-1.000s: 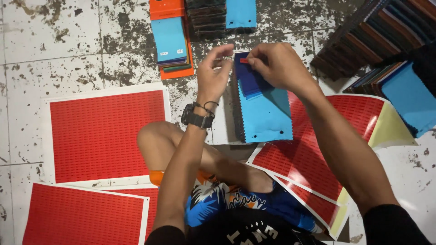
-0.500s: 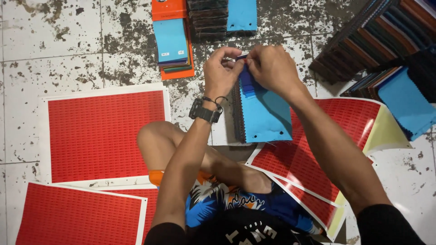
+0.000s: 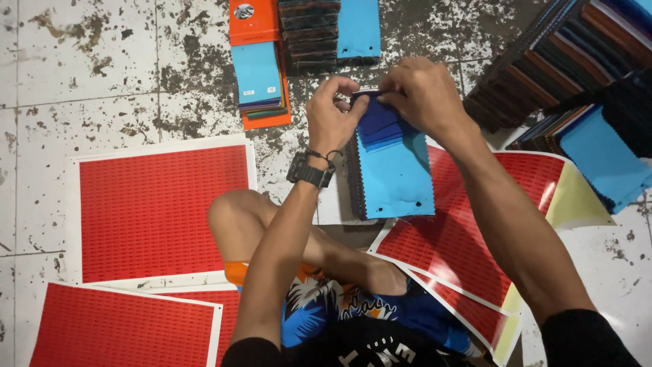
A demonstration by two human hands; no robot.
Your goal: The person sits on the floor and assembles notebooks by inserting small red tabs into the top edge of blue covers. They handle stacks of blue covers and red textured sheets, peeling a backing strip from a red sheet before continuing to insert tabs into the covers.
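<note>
A red label sheet (image 3: 163,211) with a white border is laid flat on the stained tile floor (image 3: 88,75) at the left, and more such sheets are spread below it and to the right. Farther up, an orange-backed swatch card (image 3: 261,64) with a light blue cloth face is seen, with a dark stack of cloth samples (image 3: 309,34) just beside it.

The fabric swatch stack (image 3: 394,170) is set at the centre, just beyond the bent knee, its long axis running away from the person — bound end far, loose end near. The top leaf is bright blue woven cloth, rectangular, with pinked edges and small punched holes near its lower corners; darker blue leaves (image 3: 377,122) are fanned at the far end.

The left hand (image 3: 333,122), a black watch at its wrist, is curled, thumb and forefinger pinched on the upper edge of the dark blue leaves. The right hand (image 3: 424,95) is bent over the same edge, fingertips closed on it — the two hands nearly touching.

At the right, long rows of dark swatch bundles (image 3: 564,61) are stacked.
</note>
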